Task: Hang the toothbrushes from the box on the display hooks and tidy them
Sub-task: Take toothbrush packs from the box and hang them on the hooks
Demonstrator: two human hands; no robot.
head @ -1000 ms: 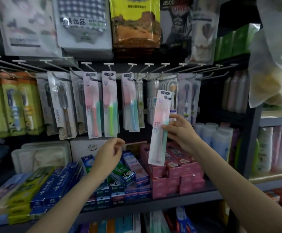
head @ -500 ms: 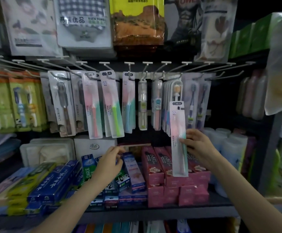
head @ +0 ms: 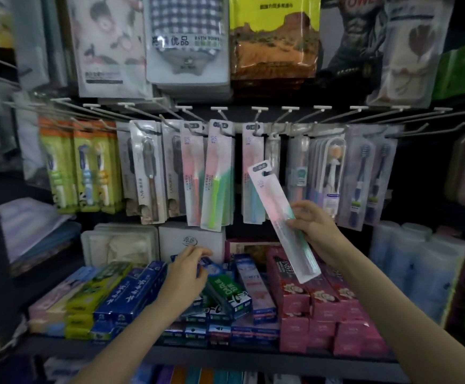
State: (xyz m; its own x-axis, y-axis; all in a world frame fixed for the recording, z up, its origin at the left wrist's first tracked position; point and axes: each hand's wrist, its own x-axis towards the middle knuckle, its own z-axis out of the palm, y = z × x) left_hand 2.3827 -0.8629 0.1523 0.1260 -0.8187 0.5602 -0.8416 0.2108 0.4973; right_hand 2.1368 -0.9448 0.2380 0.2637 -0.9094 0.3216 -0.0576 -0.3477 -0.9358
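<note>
My right hand [head: 313, 227] grips a long pale toothbrush pack [head: 278, 214] around its middle, tilted with its hanging tab up and to the left, in front of the hung packs. A row of display hooks [head: 256, 117] runs across the rack, carrying several toothbrush packs: pink and green ones [head: 216, 176], a pale blue one [head: 250, 178] and clear blister packs [head: 328, 173]. My left hand [head: 188, 275] hovers low over the toothpaste boxes, fingers loosely curled, holding nothing. No supply box is in view.
Toothpaste cartons fill the shelf below: blue ones [head: 131, 295], a green one [head: 230, 295], pink stacks [head: 322, 309]. A white box [head: 192, 239] stands behind them. Packaged towels [head: 187, 40] hang above the hooks. Bottles [head: 408, 261] crowd the right side.
The right hand has tilted the pack so its top leans left and moved it slightly left. The left hand dropped a little toward the toothpaste boxes.
</note>
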